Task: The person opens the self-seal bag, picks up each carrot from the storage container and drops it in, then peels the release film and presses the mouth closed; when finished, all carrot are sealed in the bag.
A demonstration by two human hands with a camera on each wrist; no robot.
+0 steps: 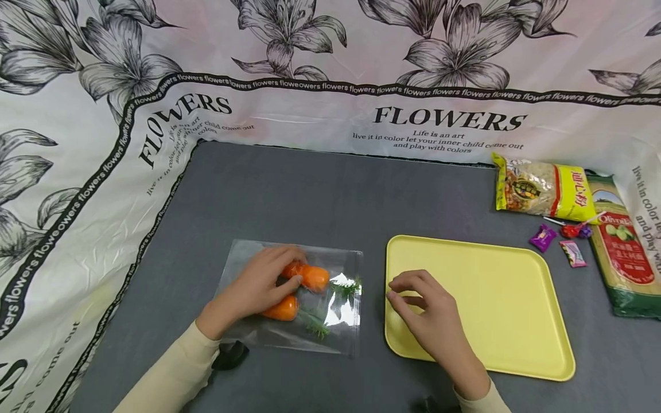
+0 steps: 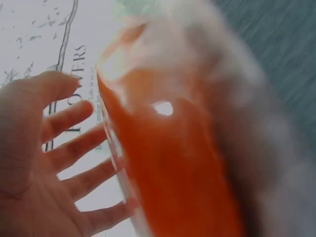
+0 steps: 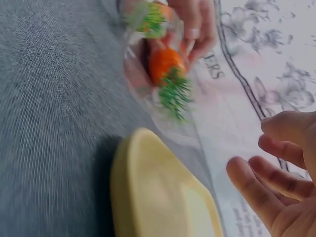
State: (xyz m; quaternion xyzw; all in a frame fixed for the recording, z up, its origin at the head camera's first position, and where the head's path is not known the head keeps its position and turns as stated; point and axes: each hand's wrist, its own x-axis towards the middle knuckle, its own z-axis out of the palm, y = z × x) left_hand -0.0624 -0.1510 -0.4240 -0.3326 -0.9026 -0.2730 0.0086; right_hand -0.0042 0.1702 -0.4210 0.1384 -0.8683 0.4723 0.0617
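Two orange toy-like carrots with green tops lie in a clear plastic bag (image 1: pixel 289 339) on the grey tabletop, left of centre. My left hand (image 1: pixel 265 281) is over the upper carrot (image 1: pixel 315 278) and the lower carrot (image 1: pixel 284 310), hiding part of both. In the left wrist view, its fingers (image 2: pixel 81 150) are spread and fairly straight beside the plastic-covered orange surface (image 2: pixel 173 163), which is blurred. Over the left part of a yellow tray (image 1: pixel 501 310) hovers my right hand (image 1: pixel 436 318), fingers loosely bent, holding nothing.
Right of the tray lie a yellow food packet (image 1: pixel 542 186), a green and red packet (image 1: pixel 627 246), a purple wrapped candy (image 1: pixel 543 237), a pink candy (image 1: pixel 573 253) and lollipops (image 1: pixel 570 230). A flower-printed cloth (image 1: pixel 310 115) borders the back and left.
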